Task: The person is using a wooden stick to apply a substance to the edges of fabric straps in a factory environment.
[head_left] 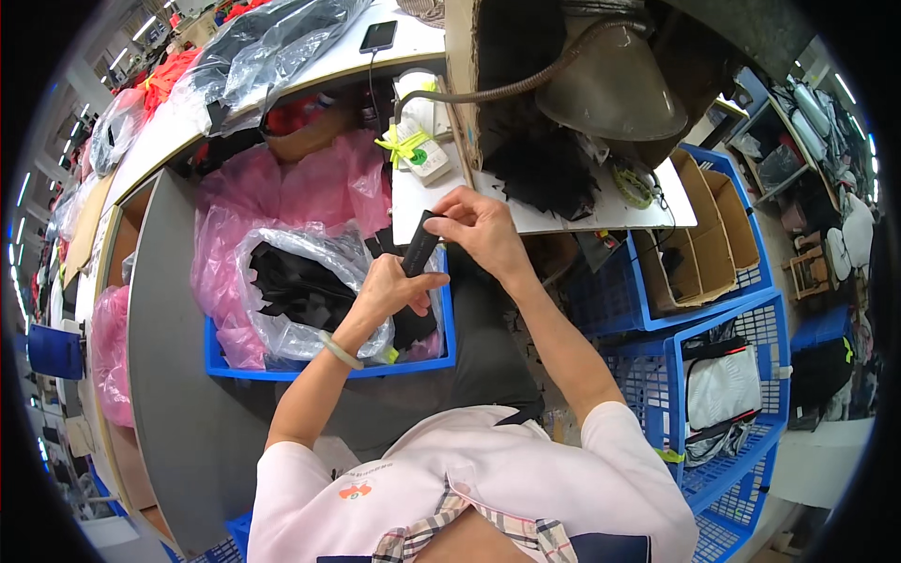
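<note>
A short black strip (419, 251), seemingly fabric, stands tilted between my hands. My left hand (392, 289) is closed around its lower end, thumb pointing right. At the upper end, the thumb and fingers of my right hand (479, 231) pinch the strip. Below and left of my hands, a clear plastic bag (355, 251) holds a heap of black pieces (300, 286). That bag lies with pink plastic sheeting (225, 246) in a blue crate (328, 368). The front corner of a white tabletop (407, 208) is just behind the strip.
A lamp (615, 89) on a bent arm hangs over the table. Black scraps (544, 174) and a white cone with yellow-green ribbon (424, 159) lie there. At right stand a cardboard box (690, 244) and a blue basket (671, 375). A grey panel (169, 375) rises at left.
</note>
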Demonstrator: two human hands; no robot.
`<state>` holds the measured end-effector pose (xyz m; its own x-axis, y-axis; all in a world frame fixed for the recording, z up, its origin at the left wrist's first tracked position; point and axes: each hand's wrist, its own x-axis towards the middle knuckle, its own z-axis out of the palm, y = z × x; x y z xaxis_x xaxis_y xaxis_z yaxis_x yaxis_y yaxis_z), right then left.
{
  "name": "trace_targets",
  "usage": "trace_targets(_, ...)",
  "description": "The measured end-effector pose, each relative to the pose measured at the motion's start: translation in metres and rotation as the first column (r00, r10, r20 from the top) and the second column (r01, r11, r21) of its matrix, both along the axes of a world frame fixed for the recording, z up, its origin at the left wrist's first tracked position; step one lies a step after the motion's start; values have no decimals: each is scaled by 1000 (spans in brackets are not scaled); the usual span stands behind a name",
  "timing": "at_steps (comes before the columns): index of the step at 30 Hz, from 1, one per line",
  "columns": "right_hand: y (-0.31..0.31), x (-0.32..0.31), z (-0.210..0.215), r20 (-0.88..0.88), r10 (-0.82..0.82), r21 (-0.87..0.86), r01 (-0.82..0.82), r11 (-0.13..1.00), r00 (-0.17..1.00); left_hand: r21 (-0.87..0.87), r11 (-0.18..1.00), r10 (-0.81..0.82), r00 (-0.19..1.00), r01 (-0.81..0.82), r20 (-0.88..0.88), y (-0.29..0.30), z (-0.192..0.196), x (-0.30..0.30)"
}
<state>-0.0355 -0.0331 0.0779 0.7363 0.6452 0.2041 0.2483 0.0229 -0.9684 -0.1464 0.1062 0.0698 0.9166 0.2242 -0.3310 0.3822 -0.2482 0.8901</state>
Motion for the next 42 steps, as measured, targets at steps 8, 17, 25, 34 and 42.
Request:
trace_targets(8, 4, -43, -56, -329, 23, 71, 0, 997, 944, -523, 847, 188, 975, -99, 120, 13, -39, -49)
trace_targets(17, 36, -94, -104, -548, 147, -67, -218, 974, 823, -472, 667, 676, 734, -577, 58, 25, -88, -110)
trace_targets(25, 121, -155, -125, -754, 171, 43, -212, 976, 634, -986, 14, 823, 562, -167, -83, 52, -114, -134)
trace_targets(34, 320, -190, -195, 0, 213, -344, -200, 917, 977, -848, 44, 978, 196, -528, -71, 137, -147, -218)
trace_targets(42, 355, -187, -198, -191, 344, -181, -377, 908, 919, -283, 394, 889, 284, -874, 359, 205, -164, -228)
